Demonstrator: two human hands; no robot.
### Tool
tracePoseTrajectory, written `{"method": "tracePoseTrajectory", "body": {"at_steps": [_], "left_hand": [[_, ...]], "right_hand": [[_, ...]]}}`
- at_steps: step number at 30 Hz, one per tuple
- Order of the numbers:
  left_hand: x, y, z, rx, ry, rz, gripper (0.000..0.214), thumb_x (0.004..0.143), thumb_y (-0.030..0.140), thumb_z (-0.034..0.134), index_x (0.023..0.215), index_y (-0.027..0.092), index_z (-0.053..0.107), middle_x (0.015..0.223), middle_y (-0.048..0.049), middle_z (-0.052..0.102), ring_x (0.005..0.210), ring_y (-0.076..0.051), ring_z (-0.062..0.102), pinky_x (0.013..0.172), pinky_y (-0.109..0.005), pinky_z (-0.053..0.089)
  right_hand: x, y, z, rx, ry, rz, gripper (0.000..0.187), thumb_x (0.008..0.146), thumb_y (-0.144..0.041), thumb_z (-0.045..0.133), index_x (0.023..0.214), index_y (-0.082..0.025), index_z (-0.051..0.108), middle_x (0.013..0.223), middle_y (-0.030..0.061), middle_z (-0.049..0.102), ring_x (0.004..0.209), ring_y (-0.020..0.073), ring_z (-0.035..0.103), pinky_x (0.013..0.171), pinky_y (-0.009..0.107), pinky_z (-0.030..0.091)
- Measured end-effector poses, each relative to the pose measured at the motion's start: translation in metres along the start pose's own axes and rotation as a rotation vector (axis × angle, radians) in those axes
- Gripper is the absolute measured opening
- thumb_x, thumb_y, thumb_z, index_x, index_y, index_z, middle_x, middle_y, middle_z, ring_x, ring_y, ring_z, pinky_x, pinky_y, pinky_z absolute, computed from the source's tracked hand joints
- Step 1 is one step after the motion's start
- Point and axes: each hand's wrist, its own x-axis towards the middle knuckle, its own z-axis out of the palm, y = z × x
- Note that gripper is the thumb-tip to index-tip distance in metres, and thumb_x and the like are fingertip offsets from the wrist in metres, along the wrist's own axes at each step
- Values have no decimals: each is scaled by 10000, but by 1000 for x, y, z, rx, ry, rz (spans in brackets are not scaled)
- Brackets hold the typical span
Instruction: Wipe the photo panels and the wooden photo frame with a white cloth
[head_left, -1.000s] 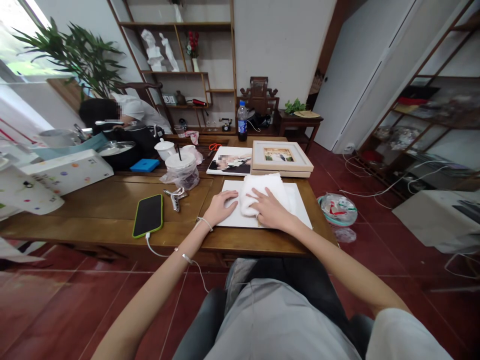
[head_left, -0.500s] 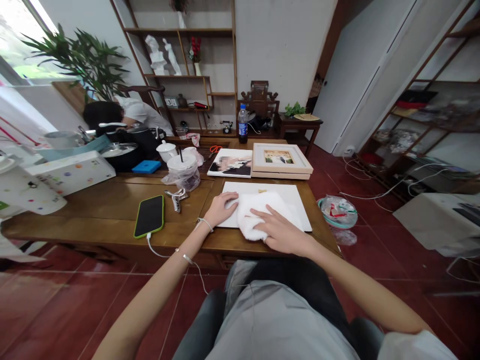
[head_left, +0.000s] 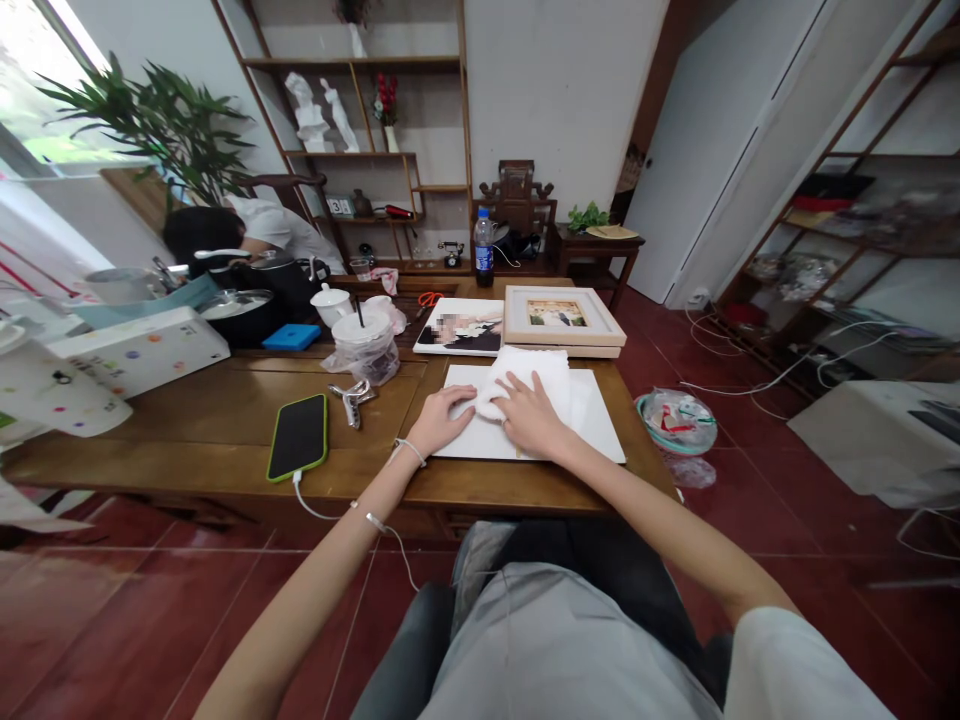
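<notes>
A white board lies flat near the front edge of the wooden table. On top of it is a soft white cloth, partly covered by my right hand. The fingers of that hand are spread and lie flat on the cloth, pressing it against the board. My left hand rests at the board's left edge, thumb and fingers apart, with the fingertips on the surface close to the cloth. Just behind the board stand a framed picture and a photo print, both lying flat.
To the left are a phone on a charging cable, a shiny metal piece, a bagged cup and a blue box. A bottle stands farther back. A person leans over behind the pots. A lined bin sits on the floor.
My right hand has slid the cloth away from me across the board, toward the picture frame, baring the board's front part. My left hand has stayed in place.
</notes>
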Motion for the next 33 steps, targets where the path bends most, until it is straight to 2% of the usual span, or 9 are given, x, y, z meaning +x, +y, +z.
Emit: {"method": "tracePoseTrajectory", "body": {"at_steps": [3,7,11,15,18,21,23,27,33], "left_hand": [[1,-2,-1,-26,-16,-12,244,785,192,497,981,185,641,1085,-64,644,1021,-199,588,941,-352,432],[2,-4,-1,-60,18,-34,293,863,184,353,983,162,619,1031,-79,643,955,-179,595,884,-321,452],[1,0,-2,-67,25,-69,325,902,260,309,960,150,610,974,-84,644,902,-184,599,833,-315,464],[0,7,-4,-87,19,-100,390,921,318,273,1010,146,612,1041,-91,647,986,-191,590,897,-326,436],[0,9,-5,-87,-2,-75,381,914,325,300,1061,158,610,1112,-83,634,1071,-194,560,957,-336,401],[-1,8,-4,-60,-31,-45,312,876,313,398,1049,193,627,1113,-61,642,1086,-201,561,977,-358,393],[-1,6,-2,-46,-44,-29,272,842,290,458,1019,205,646,1108,-55,647,1087,-206,565,997,-376,377],[-2,5,-1,-40,-45,-27,268,804,253,501,1022,206,650,1104,-51,650,1095,-210,563,1023,-398,352],[-1,7,-3,-33,-38,-16,267,791,237,509,1011,196,654,1074,-46,664,1052,-209,587,984,-367,396]], "right_hand": [[-14,-26,0,-26,7,-81,405,764,-137,461,1161,-133,541,1363,169,390,1304,322,224,1038,566,69],[-25,-47,-7,2,-10,-289,368,767,-139,465,1121,-116,565,1346,197,398,1298,287,259,1057,521,99],[-30,-38,-19,100,-55,-453,363,750,-107,459,1095,-119,573,1321,190,432,1283,220,307,1074,459,142],[-44,-20,-37,244,-143,-560,403,722,-50,422,1077,-162,575,1312,105,467,1254,174,357,1093,386,152],[-54,-4,-49,328,-247,-504,465,691,-21,385,1086,-187,567,1203,51,564,1239,184,380,1061,369,239],[-57,16,-53,387,-273,-415,457,694,-27,365,1068,-194,569,1071,33,627,1178,206,450,1026,384,285],[-52,30,-49,398,-223,-323,427,725,-52,360,1066,-206,566,1071,27,626,1145,216,479,1019,405,282],[-29,47,-28,366,-47,-135,407,800,-142,385,1187,-200,495,1262,51,522,1185,239,432,1030,430,233],[23,38,-9,253,-6,-184,441,708,-103,470,1141,-180,507,1179,76,572,1094,262,488,1006,485,205]]}}
